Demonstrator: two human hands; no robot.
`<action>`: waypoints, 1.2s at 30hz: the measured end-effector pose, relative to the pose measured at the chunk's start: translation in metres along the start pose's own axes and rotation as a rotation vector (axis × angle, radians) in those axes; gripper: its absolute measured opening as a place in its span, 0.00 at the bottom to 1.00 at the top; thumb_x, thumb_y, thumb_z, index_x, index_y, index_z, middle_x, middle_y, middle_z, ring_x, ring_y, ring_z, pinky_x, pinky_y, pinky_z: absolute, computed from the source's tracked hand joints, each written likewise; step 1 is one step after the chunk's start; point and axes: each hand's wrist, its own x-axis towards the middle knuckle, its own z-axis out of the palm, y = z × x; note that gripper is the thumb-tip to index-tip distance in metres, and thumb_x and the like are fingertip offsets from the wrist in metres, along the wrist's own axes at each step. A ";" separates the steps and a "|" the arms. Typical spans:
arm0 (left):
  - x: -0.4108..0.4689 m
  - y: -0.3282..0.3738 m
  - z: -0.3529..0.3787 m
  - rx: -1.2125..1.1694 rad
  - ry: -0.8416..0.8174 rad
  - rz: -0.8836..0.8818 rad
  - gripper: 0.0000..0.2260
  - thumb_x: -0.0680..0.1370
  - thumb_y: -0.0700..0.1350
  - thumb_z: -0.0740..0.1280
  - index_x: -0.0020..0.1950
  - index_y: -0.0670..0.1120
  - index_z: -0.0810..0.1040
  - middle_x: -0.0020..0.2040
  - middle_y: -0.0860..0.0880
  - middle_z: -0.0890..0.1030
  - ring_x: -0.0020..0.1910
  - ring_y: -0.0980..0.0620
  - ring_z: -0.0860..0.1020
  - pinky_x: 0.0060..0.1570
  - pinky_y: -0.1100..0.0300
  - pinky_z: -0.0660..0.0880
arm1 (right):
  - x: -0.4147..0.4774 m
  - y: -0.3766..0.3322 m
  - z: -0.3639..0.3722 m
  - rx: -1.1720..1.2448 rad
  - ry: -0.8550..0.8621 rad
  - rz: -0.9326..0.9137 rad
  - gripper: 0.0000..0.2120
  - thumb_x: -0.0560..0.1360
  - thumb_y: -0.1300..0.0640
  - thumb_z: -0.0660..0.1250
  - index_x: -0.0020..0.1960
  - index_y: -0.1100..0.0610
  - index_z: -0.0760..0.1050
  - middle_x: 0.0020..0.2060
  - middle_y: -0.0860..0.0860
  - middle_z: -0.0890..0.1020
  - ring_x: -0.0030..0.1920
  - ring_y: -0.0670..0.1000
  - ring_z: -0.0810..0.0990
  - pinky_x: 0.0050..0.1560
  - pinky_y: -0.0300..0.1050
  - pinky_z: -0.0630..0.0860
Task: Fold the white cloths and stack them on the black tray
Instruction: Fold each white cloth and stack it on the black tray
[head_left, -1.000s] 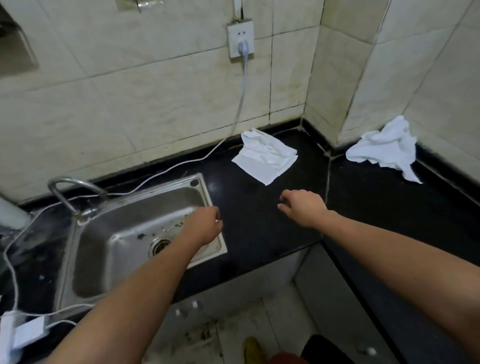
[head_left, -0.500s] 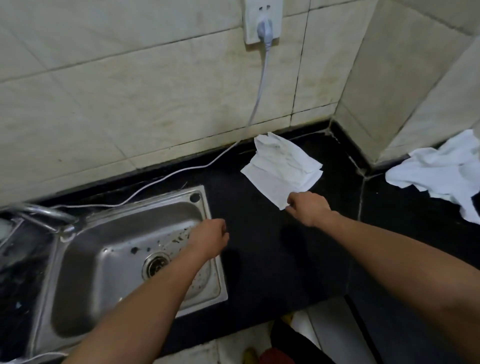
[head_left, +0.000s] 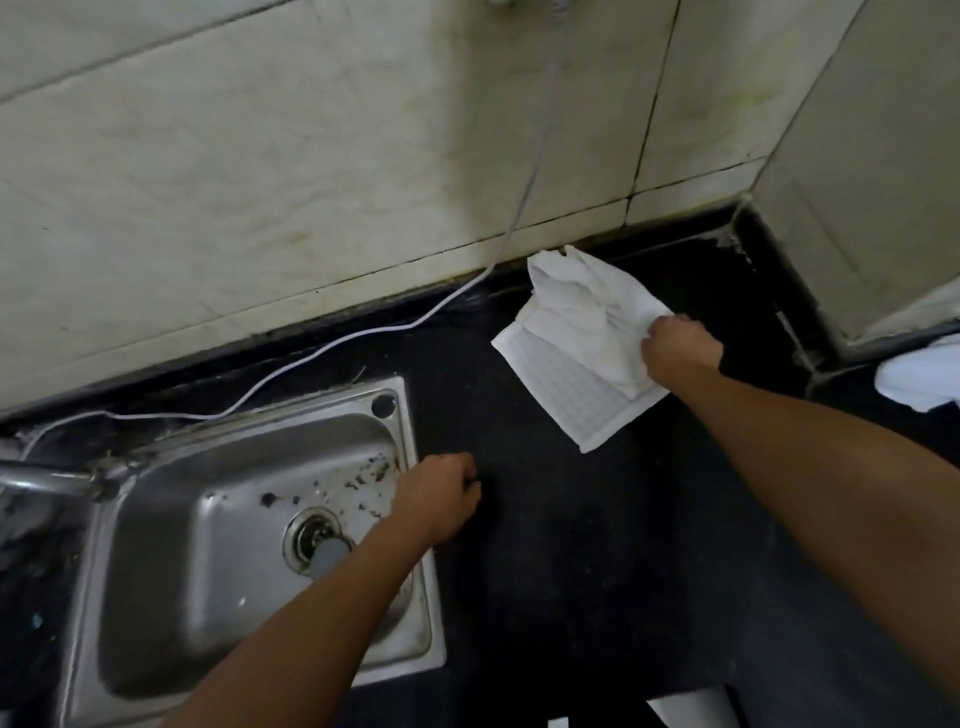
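One white cloth (head_left: 571, 338), fanning out left of the right hand (head_left: 680, 349)'s curled, gripping fingers, seemingly awaited spreading for its fold; the left hand (head_left: 441, 499) hovered fisted, empty.

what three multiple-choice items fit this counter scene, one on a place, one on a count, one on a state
1. Where does the white cloth lie?
A in the sink
B on the black counter
C on the floor

2. How many white cloths show?
A one
B two
C four

3. What is the right hand doing?
A hanging idle
B holding the cable
C gripping the cloth

1 B: the dark counter surface shows around it.
2 B: a second cloth shows at the right edge.
3 C: its fingers curl onto the cloth's right corner.
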 end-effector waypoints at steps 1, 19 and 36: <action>0.005 0.000 0.000 -0.003 -0.009 0.008 0.08 0.77 0.50 0.63 0.51 0.48 0.77 0.49 0.47 0.82 0.49 0.46 0.79 0.45 0.55 0.74 | 0.002 0.002 -0.001 0.039 0.011 0.005 0.13 0.77 0.55 0.60 0.57 0.58 0.77 0.54 0.58 0.79 0.54 0.59 0.77 0.47 0.47 0.74; 0.045 0.014 -0.004 -0.053 -0.033 0.277 0.05 0.76 0.47 0.64 0.49 0.46 0.76 0.48 0.48 0.79 0.47 0.47 0.77 0.42 0.56 0.72 | -0.176 0.028 -0.010 0.392 -0.413 -0.168 0.04 0.71 0.58 0.73 0.46 0.53 0.84 0.34 0.40 0.80 0.34 0.39 0.77 0.41 0.33 0.71; -0.002 0.096 0.080 0.188 -0.090 0.675 0.07 0.77 0.48 0.62 0.48 0.47 0.78 0.54 0.48 0.74 0.51 0.50 0.70 0.48 0.58 0.68 | -0.281 0.117 -0.026 1.062 -0.203 0.137 0.06 0.66 0.57 0.65 0.36 0.59 0.79 0.31 0.48 0.79 0.34 0.42 0.76 0.35 0.33 0.72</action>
